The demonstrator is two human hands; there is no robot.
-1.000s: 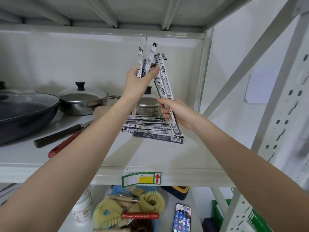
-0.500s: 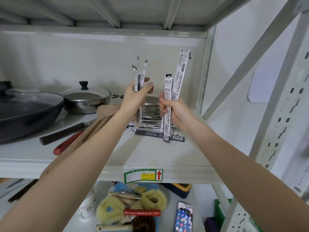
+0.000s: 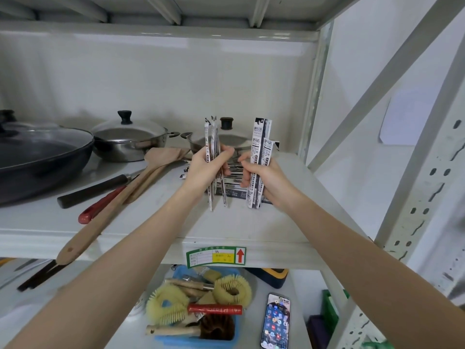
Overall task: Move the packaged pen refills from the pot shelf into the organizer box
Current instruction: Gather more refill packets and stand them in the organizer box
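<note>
My left hand (image 3: pixel 205 167) grips a thin bundle of packaged pen refills (image 3: pixel 210 137), held upright and seen edge-on. My right hand (image 3: pixel 261 175) grips another upright bundle of refill packs (image 3: pixel 263 142), their black-and-white printed faces toward me. Both hands hover just above the white pot shelf (image 3: pixel 251 222). Between and behind the hands a flat pile of more refill packs (image 3: pixel 234 181) lies on the shelf, partly hidden by my fingers. No organizer box is in view.
A black lidded wok (image 3: pixel 37 157), two steel pots with lids (image 3: pixel 130 139), a wooden spatula (image 3: pixel 130 187) and a red-handled tool (image 3: pixel 98 207) fill the shelf's left. Below sit a blue bin of brushes (image 3: pixel 198 306) and a phone (image 3: pixel 275 321). A perforated shelf upright (image 3: pixel 427 197) stands right.
Both hands have come down from near the shelf's top toward the shelf surface. The right hand's packs have turned upright and sit lower; the two bundles stay apart.
</note>
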